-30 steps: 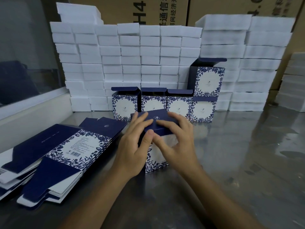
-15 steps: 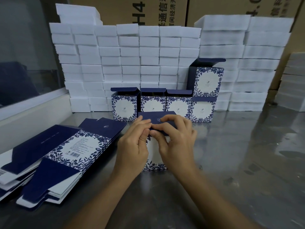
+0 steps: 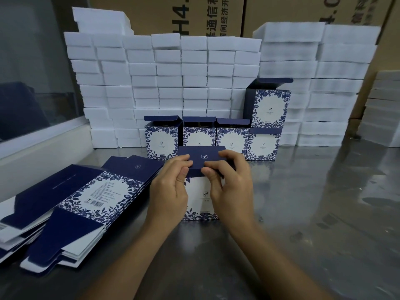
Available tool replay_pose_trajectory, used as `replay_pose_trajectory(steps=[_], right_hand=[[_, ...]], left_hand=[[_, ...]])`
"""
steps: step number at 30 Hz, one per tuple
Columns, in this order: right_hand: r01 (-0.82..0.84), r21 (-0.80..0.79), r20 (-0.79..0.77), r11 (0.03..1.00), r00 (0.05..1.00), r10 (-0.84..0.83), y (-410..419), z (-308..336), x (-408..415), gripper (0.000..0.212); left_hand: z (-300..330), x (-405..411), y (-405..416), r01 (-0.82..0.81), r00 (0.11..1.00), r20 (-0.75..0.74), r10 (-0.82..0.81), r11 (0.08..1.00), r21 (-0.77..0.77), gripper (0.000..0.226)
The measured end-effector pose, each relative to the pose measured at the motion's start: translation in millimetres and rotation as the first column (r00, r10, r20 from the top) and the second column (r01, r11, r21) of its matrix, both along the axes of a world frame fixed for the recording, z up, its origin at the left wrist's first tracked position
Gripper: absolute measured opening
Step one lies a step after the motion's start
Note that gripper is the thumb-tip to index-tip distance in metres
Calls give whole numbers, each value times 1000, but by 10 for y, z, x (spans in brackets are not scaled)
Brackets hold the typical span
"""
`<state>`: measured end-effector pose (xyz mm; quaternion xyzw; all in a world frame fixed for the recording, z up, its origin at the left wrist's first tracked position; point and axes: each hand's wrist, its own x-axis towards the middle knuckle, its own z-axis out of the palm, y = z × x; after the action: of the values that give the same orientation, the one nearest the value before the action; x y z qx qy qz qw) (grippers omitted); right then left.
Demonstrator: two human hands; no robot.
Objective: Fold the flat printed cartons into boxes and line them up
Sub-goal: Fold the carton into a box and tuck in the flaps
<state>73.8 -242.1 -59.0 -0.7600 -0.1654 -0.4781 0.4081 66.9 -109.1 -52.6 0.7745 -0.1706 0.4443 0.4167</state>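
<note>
Head view: both hands pinch the navy lid flap of a floral carton box standing on the bench.

Left hand [image 3: 171, 187] and right hand [image 3: 230, 187] grip the lid flap [image 3: 202, 158] of the carton box [image 3: 200, 204]; a crooked tuck could crease it, or a shove could topple the finished boxes [image 3: 232, 139] behind.

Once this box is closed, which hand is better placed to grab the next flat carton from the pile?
Left, probably. The pile of flat cartons lies on the left hand's side, so the right hand would have to cross over the box both hands now hold.

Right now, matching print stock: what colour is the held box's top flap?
Dark navy top flap, head view.
</note>
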Motion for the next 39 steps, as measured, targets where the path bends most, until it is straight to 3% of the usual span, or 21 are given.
replay_pose_trajectory(steps=[5,18,22,26,29,32,39], right_hand=[[-78,120,-128,990,987,93,-67,-33,0,20],[-154,304,-133,940,970,202,-143,-66,84,13],[-99,300,-147,949,978,149,-109,-91,75,19],[-63,202,-260,977,959,116,-84,-157,54,37],[-179,119,-334,977,919,210,-43,-200,18,82],[-143,62,-456,988,876,156,32,-192,-48,119],[46,-121,-511,992,854,-103,123,-246,-43,130]], left_hand=[[-5,22,56,-30,1000,-4,30,1000,3,27],[-41,31,58,-19,1000,3,19,999,-28,27],[-110,3,31,-8,999,-38,8,1000,5,34],[-159,-71,-74,-10,995,-94,18,996,83,47],[-150,-119,-122,20,994,-109,-5,990,136,56],[-140,-145,-103,42,993,-116,-24,986,158,62],[-185,-113,-91,89,995,-66,-78,980,178,63]])
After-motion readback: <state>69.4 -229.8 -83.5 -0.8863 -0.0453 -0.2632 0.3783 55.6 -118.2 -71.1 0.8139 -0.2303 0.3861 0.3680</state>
